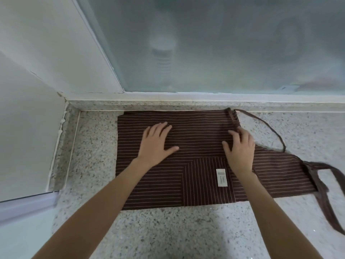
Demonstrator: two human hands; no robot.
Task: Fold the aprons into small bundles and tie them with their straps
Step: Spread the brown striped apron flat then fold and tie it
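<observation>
Two bare forearms reach over a speckled stone bench (168,230) where a brown striped apron (153,187) lies part-folded; left hand (155,142) presses flat, fingers spread, right hand (239,144) fingers loosely curled at the fold's edge, whose trailing straps (268,126) might snag or shift the layers.

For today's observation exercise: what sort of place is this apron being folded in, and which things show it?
Probably an indoor ledge or counter beside a window: a speckled stone surface, a frosted glass pane in a pale frame behind it, and a plain wall to the left.
</observation>
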